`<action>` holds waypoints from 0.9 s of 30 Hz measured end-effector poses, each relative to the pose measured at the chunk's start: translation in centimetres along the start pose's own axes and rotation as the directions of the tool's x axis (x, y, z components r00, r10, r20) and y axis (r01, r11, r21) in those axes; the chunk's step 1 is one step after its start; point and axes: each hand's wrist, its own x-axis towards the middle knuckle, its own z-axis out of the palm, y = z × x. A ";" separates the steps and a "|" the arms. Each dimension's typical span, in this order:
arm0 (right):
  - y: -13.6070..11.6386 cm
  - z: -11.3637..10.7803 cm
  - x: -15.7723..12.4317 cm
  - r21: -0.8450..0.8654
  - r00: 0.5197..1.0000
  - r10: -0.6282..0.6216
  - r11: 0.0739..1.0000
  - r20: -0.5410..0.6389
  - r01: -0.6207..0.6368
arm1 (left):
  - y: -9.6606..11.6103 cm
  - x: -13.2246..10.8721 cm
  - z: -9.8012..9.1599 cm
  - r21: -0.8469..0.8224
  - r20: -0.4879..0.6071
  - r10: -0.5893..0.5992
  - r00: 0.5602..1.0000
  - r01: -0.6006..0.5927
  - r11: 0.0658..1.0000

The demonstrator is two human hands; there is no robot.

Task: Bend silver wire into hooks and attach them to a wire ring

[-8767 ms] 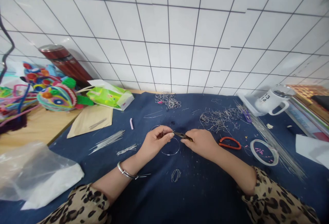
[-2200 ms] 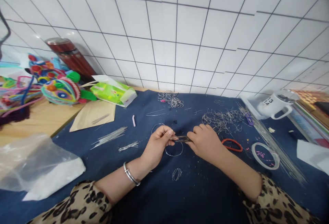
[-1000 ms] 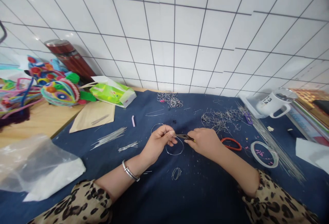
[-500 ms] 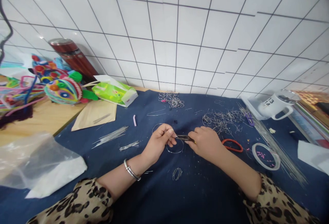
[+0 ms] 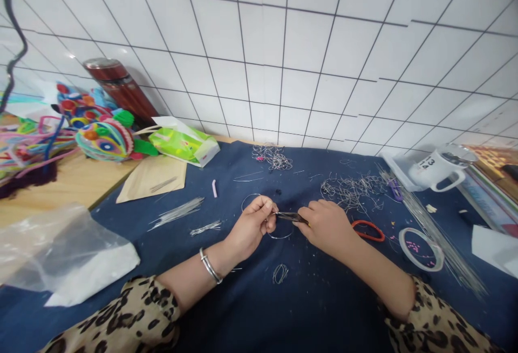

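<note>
Thin silver wire (image 5: 279, 237), bent into a curve, is pinched between the thumb and fingers of my left hand (image 5: 257, 221). My right hand (image 5: 324, 223) is wrapped round a pair of dark-jawed pliers (image 5: 288, 216), whose tips meet the wire right at my left fingertips. The fingers hide the exact spot where jaws and wire touch. Below my hands, a small coil of wire (image 5: 280, 273) lies on the dark blue cloth (image 5: 324, 310). Left of my left hand are a short bundle of wires (image 5: 205, 228) and a longer bundle (image 5: 178, 212).
Tangled wire (image 5: 352, 191) lies right of centre, beside an orange-red handle (image 5: 368, 230). A round dish (image 5: 421, 249) holds pink bits near long wires (image 5: 445, 245) and a white mug (image 5: 435, 169). On the left are a plastic bag (image 5: 73, 250), tissue pack (image 5: 184, 143) and red flask (image 5: 121, 91).
The view has shifted slightly, moving the scene a little rightward. My left hand has turned a little and the wire loop below it shows differently. Both hands keep their grip.
</note>
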 end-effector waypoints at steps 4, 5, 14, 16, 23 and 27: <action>0.0 -0.2 -0.1 0.001 1.000 -0.003 1.000 -0.011 0.003 | 0.2 -0.1 0.2 -0.101 0.040 -0.024 0.999 0.028 0.994; 0.0 -0.2 -0.1 0.000 1.000 -0.004 1.000 -0.014 0.004 | 0.2 -0.1 0.3 -0.103 0.045 -0.024 0.999 0.029 0.994; 0.0 -0.3 -0.2 -0.004 1.000 -0.002 1.000 -0.028 0.002 | 0.2 -0.3 0.4 -0.007 0.036 0.006 0.999 -0.006 1.000; 0.0 -0.2 -0.2 -0.005 0.999 -0.003 1.000 -0.036 0.003 | 0.1 -0.3 0.4 0.041 0.026 0.032 0.999 -0.033 0.999; -0.1 -0.3 -0.3 -0.021 0.998 -0.009 1.000 -0.055 0.008 | 0.0 -0.3 0.2 0.208 0.028 0.098 0.995 -0.102 0.973; -0.1 -0.3 -0.4 -0.026 0.998 -0.014 1.000 -0.062 0.012 | 0.0 -0.3 0.2 0.209 0.012 0.117 0.993 -0.117 0.971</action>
